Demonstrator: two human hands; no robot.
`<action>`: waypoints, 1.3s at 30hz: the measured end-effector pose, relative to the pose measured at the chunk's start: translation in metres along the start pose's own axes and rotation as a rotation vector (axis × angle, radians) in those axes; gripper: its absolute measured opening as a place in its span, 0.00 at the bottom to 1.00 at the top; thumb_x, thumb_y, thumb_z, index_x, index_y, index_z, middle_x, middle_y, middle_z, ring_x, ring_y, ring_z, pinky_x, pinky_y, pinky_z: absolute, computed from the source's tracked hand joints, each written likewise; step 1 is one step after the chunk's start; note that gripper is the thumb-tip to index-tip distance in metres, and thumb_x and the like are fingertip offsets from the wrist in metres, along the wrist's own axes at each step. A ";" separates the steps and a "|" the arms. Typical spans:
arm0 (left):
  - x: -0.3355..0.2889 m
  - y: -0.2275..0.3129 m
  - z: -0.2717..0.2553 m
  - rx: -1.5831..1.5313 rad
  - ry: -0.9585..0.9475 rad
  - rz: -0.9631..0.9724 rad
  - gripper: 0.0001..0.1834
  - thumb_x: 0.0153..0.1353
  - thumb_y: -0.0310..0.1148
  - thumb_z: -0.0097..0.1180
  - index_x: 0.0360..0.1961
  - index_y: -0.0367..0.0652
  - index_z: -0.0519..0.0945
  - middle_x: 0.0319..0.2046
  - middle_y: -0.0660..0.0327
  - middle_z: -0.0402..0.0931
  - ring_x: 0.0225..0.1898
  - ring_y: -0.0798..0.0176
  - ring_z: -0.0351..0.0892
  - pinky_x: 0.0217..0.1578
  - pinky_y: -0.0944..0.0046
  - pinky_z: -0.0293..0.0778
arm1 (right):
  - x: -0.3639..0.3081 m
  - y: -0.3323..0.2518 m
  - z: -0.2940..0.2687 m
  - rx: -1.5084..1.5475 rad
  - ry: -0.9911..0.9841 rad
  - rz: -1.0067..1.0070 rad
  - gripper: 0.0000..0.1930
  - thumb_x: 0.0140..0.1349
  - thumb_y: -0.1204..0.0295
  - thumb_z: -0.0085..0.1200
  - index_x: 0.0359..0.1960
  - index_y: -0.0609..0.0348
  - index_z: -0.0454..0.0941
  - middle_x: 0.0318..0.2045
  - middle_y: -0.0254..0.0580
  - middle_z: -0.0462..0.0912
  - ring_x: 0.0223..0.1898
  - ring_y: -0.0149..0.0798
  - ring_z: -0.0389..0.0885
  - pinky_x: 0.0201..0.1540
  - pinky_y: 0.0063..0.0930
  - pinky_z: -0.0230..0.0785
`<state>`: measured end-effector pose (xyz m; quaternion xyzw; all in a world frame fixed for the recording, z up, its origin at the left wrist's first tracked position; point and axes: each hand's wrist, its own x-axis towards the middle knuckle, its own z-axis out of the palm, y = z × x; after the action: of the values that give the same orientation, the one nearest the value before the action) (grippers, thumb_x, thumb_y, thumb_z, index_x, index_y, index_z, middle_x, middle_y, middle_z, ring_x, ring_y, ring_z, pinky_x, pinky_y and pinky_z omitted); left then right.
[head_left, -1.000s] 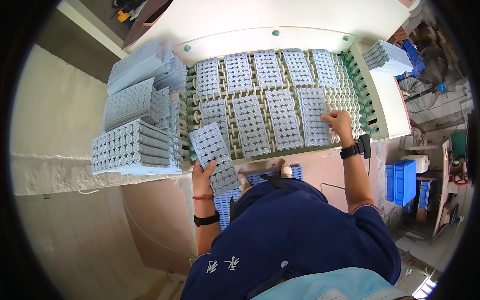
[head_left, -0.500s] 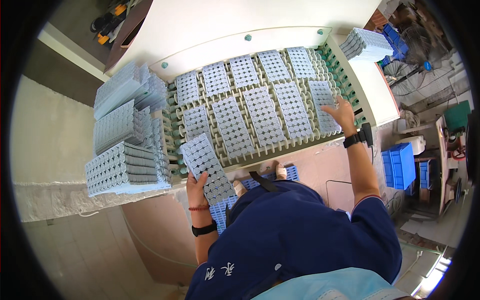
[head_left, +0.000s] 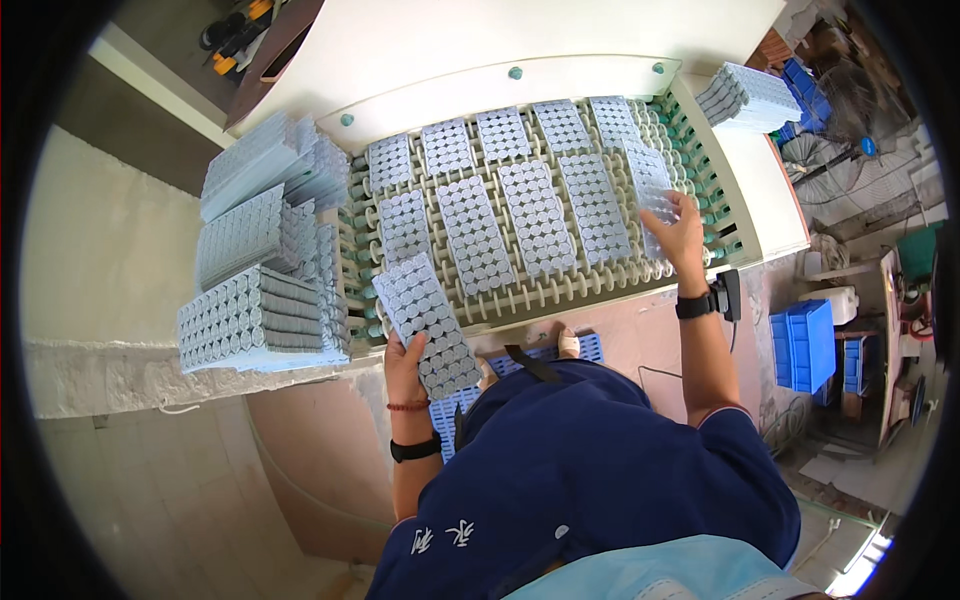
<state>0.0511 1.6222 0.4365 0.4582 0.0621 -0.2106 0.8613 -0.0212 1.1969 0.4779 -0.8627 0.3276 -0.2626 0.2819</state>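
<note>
My left hand (head_left: 404, 365) grips the near end of a grey-blue panel (head_left: 428, 325) made of linked round discs. That panel slants over the near-left edge of a roller conveyor (head_left: 560, 292), with my thumb on its upper face. At the conveyor's right end, my right hand (head_left: 678, 232) has its thumb and fingers apart over another disc panel (head_left: 648, 175), seemingly touching it. This panel's far end lies close to a panel (head_left: 612, 118) in the back row. More panels lie in two rows on the rollers, including a near-row panel (head_left: 537, 215) in the middle.
Tall stacks of like panels (head_left: 250, 315) stand left of the rollers, and a smaller stack (head_left: 755, 97) sits at the back right. A white machine housing (head_left: 480, 35) rises behind. Blue crates (head_left: 803, 345) and a fan (head_left: 850, 150) are at right.
The panel under my right hand has slid farther back, toward the back row. Other panels on the rollers have shifted slightly away too. My left hand still holds its panel. The view has shifted slightly.
</note>
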 end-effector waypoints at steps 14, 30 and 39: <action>0.006 -0.016 0.019 -0.115 0.036 0.040 0.19 0.59 0.23 0.51 0.53 0.38 0.68 0.47 0.58 0.73 0.46 0.61 0.74 0.46 0.62 0.71 | -0.104 -0.162 0.091 0.357 -0.570 -0.523 0.21 0.51 0.63 0.59 0.45 0.58 0.70 0.46 0.49 0.72 0.44 0.54 0.74 0.43 0.41 0.69; -0.008 -0.003 -0.005 -0.101 0.106 0.018 0.18 0.57 0.25 0.54 0.50 0.36 0.70 0.44 0.56 0.75 0.44 0.60 0.75 0.45 0.63 0.71 | -0.073 -0.155 0.131 0.039 -0.573 -0.688 0.17 0.53 0.62 0.57 0.41 0.61 0.76 0.37 0.46 0.79 0.42 0.43 0.76 0.44 0.35 0.67; -0.001 -0.004 0.001 -0.090 0.054 -0.004 0.20 0.59 0.25 0.52 0.53 0.36 0.68 0.46 0.56 0.74 0.45 0.59 0.75 0.46 0.62 0.71 | -0.101 -0.150 0.113 0.656 -1.353 0.103 0.09 0.57 0.69 0.56 0.28 0.65 0.79 0.17 0.34 0.78 0.17 0.22 0.75 0.18 0.14 0.65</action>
<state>0.0482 1.6200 0.4344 0.4244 0.0957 -0.1969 0.8786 0.0480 1.3984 0.4700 -0.6910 0.0281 0.2538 0.6762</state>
